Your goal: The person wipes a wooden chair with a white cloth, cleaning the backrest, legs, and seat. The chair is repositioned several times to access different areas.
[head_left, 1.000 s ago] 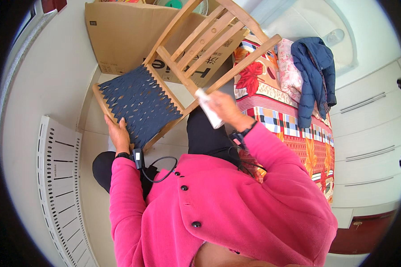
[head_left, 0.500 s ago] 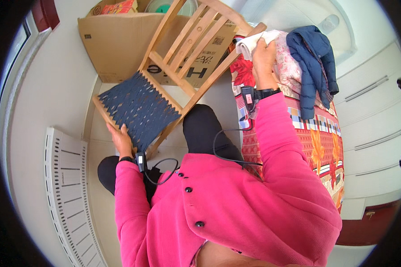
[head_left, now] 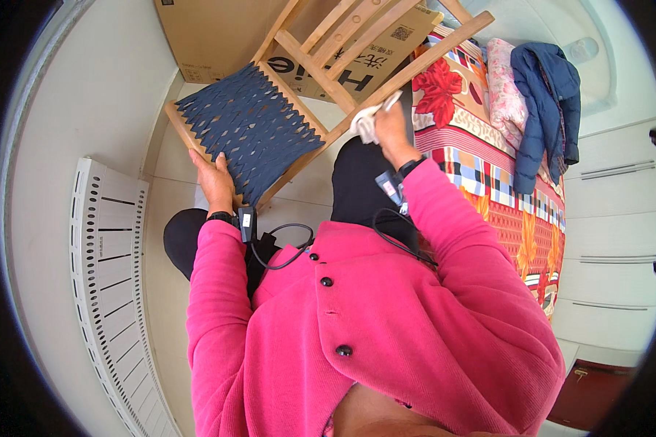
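Note:
A wooden chair (head_left: 321,71) with a dark blue woven seat (head_left: 251,131) is tilted in front of me, its slatted back pointing up and to the right. My left hand (head_left: 216,180) is wrapped round the seat's wooden edge at its near left corner. Bunched in my right hand (head_left: 392,134) is a white cloth (head_left: 366,124), held against the chair's long side rail near the seat. The fingers of that hand are partly hidden and slightly blurred. Each wrist wears a black strap with a small cabled device.
Behind the chair stands a large cardboard box (head_left: 219,36). To the right, a bed with a patterned red cover (head_left: 488,226) holds a pink floral bundle (head_left: 504,91) and a navy jacket (head_left: 543,109). A white radiator (head_left: 109,269) lines the left wall; white drawers (head_left: 612,218) stand far right.
My right hand and the cloth have slid down the chair's side rail, from near its top end toward the seat. My left hand still grips the seat edge. The view has shifted slightly.

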A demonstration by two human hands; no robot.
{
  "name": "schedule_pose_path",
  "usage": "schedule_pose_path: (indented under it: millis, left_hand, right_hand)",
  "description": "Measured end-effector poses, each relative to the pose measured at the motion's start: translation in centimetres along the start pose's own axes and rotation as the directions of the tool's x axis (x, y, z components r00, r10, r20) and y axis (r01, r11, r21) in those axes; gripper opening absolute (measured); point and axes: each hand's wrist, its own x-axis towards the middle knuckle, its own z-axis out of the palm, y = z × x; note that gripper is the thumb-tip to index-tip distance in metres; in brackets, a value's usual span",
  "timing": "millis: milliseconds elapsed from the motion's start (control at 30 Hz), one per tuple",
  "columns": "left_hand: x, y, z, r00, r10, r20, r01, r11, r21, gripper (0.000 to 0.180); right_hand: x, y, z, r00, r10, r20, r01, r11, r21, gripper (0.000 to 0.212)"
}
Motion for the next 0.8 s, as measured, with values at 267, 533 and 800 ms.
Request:
schedule_pose_path:
  millis: [267, 533, 800]
  left_hand:
    - [0.2, -0.9, 0.6, 1.0, 0.0, -0.013, 0.0, 0.999, -0.034, 0.078]
    - [0.0, -0.6, 0.3, 0.998, 0.055, -0.016, -0.056, 0.995, -0.088, 0.076]
    - [0.0, -0.9, 0.3, 1.0, 0.028, 0.013, -0.027, 0.997, -0.069, 0.076]
  right_hand:
    - [-6.3, 6.7, 10.5, 0.842, 0.342, 0.416, -0.376, 0.927, -0.001, 0.019]
    - [-2.2, 2.1, 4.7, 0.871, 0.377, 0.314, -0.445, 0.876, 0.184, 0.026]
    - [7.4, -10.3, -10.5, 0.955, -0.025, -0.297, 0.102, 0.963, 0.249, 0.026]
